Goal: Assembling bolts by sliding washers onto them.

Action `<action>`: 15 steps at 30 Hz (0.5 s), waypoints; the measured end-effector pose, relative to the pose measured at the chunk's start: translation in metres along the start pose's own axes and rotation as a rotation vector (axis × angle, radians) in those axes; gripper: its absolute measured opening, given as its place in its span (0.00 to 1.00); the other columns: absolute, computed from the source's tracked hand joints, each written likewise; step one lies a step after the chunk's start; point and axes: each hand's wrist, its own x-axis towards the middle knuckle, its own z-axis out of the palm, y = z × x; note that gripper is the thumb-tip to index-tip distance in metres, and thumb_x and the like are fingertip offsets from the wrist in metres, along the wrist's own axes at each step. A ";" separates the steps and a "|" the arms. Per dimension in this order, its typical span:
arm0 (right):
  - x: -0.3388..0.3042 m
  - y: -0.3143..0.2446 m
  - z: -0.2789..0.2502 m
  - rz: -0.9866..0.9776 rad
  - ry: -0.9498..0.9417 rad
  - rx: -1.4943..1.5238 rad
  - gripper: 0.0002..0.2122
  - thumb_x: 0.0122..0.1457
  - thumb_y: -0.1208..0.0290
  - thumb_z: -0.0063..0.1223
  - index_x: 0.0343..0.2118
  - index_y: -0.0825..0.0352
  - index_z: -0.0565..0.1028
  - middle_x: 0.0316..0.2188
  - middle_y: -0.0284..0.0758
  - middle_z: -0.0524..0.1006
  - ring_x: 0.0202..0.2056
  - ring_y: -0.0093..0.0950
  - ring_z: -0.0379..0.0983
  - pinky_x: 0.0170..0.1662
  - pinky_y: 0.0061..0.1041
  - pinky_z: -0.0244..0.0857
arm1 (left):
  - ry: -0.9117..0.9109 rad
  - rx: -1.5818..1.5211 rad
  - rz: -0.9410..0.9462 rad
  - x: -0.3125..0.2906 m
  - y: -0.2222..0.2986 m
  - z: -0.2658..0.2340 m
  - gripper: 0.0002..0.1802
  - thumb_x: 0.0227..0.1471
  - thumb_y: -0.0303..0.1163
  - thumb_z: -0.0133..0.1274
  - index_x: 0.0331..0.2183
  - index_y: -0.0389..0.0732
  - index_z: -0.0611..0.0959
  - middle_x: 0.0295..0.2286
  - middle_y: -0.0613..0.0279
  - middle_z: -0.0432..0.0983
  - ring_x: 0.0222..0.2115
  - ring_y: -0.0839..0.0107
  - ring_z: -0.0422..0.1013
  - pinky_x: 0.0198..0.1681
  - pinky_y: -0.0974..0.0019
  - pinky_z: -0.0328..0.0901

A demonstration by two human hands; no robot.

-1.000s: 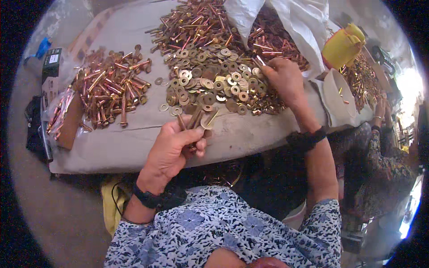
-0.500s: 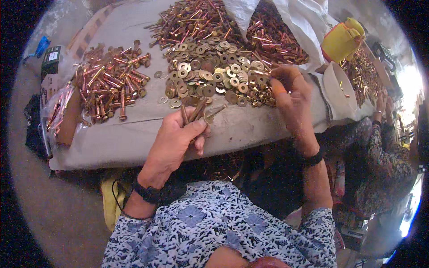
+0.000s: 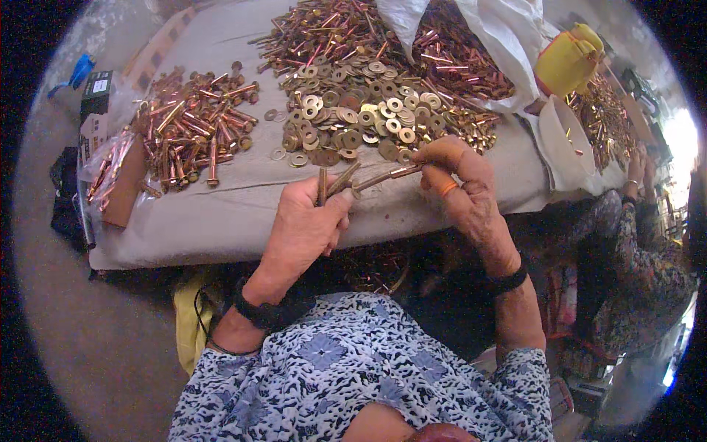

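My left hand (image 3: 309, 225) is closed around several long copper-coloured bolts (image 3: 340, 181), which stick up and out between thumb and fingers. One bolt (image 3: 375, 181) points right, with a washer near my left thumb. At that bolt's far end my right hand (image 3: 464, 184), wearing an orange band on one finger, pinches what looks like a small nut; the fingertips partly hide it. Just beyond my hands lies a heap of flat brass-coloured washers (image 3: 346, 118). A pile of small nuts (image 3: 477, 131) sits at its right, behind my right hand.
Loose bolts (image 3: 195, 129) lie in a pile at the left, beside a cardboard box (image 3: 121, 180) with a plastic bag. More bolts (image 3: 331, 33) and a white sack (image 3: 508, 55) are at the back. A yellow container (image 3: 568, 62) stands right, near a co-worker's hands (image 3: 637, 169).
My right hand has come from the pile of nuts toward me and left, to the end of the bolt. My left hand still grips the bolts.
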 end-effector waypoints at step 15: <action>-0.011 -0.023 0.019 0.004 -0.198 0.003 0.09 0.52 0.65 0.48 0.27 0.67 0.75 0.22 0.42 0.74 0.25 0.37 0.72 0.27 0.30 0.64 | -0.150 0.043 0.067 -0.004 -0.009 0.007 0.10 0.48 0.33 0.50 0.32 0.37 0.76 0.13 0.70 0.66 0.09 0.85 0.58 0.10 0.79 0.52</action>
